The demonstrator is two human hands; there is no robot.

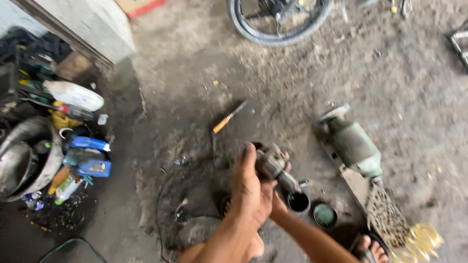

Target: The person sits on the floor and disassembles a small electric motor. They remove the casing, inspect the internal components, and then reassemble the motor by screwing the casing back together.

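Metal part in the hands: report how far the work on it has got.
Done: nothing shows as finished. In hand: the left hand and right hand grip a greasy metal part above a small dark cup. Left: a screwdriver and green grinder lie untouched on the floor.

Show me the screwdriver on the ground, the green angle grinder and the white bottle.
screwdriver (pixel 222 124), head view, on its orange handle.
green angle grinder (pixel 355 146), head view, middle of its body.
white bottle (pixel 75 95), head view, middle of its side.
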